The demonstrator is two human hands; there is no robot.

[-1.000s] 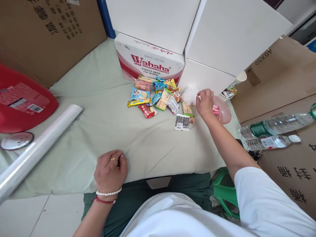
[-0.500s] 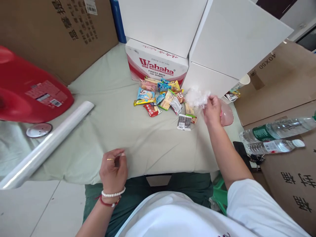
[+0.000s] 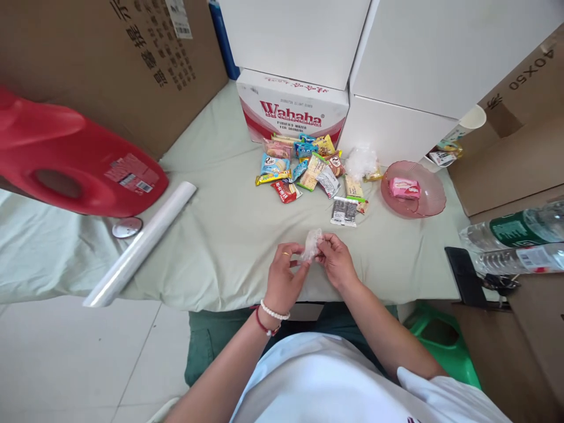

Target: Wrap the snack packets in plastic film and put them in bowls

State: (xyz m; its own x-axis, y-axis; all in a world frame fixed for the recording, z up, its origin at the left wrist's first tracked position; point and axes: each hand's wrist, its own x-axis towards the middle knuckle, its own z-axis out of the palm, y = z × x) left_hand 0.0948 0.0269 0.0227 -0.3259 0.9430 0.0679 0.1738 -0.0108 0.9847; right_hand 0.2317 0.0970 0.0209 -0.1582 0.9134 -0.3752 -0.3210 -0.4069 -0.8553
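A small crumpled clear plastic cover [image 3: 312, 244], gathered like an elastic food cover, is between my two hands over the near part of the table. My right hand [image 3: 337, 261] pinches its right side. My left hand [image 3: 285, 276] grips its lower left edge with thumb and fingers. Beyond them lies a bunch of similar clear plastic covers [image 3: 362, 163], beside the packaged snacks [image 3: 314, 170]. To the right stands a pink translucent bowl [image 3: 434, 197] with a pink snack packet [image 3: 404, 188] in it. A dark snack packet [image 3: 344, 211] lies just past my right hand.
A red jug [image 3: 88, 170], a round lid [image 3: 127, 227] and a roll of clear film [image 3: 141, 247] lie at left. A Wahaba-type water carton printed "Wahaha" [image 3: 291, 111] and white boxes [image 3: 396, 129] stand behind. Plastic bottles [image 3: 515, 229] and a black phone [image 3: 465, 276] are at right.
My right hand has come back from the bunch of plastic covers with one cover. My left hand has moved right and taken hold of it too. The pink bowl now shows fully.
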